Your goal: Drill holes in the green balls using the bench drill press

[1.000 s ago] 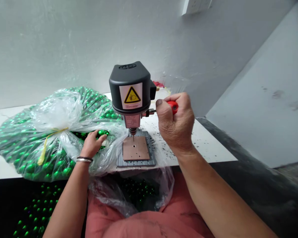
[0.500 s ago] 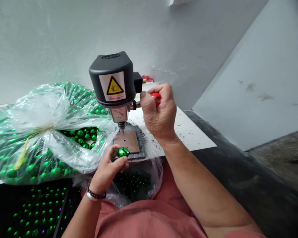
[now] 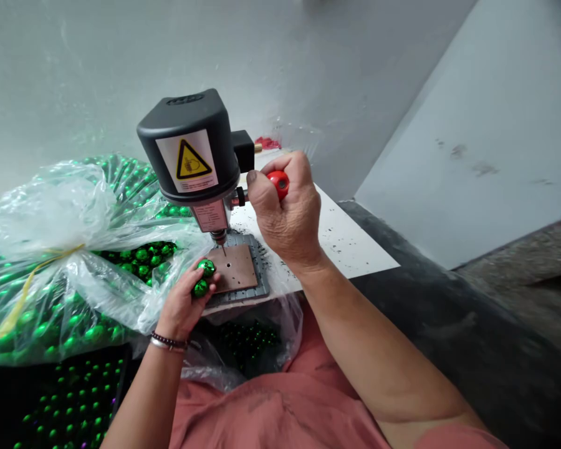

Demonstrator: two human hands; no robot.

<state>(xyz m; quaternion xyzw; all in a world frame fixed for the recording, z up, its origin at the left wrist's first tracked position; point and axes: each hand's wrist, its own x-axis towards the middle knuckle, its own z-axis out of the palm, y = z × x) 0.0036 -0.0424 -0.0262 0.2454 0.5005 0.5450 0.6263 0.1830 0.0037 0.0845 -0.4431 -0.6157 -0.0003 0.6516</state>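
Two shiny green balls lie in my left hand, one green ball at the fingertips and another green ball just below it. That hand is at the left edge of a brown plate with a small dark hole. Above the plate stands a black-topped bench drill, its thin drill bit pointing down and apart from the balls. My right hand is closed around the red ball knob of the drill's lever.
A tied clear plastic bag full of green balls covers the left of the white table. Dark shavings lie around the drill base. An open plastic bag with green balls hangs below the table's front edge. A grey wall stands behind.
My left hand has moved left relative to the plate, and a second green ball now shows in it. My right hand stays on the knob. The whole view has shifted slightly.
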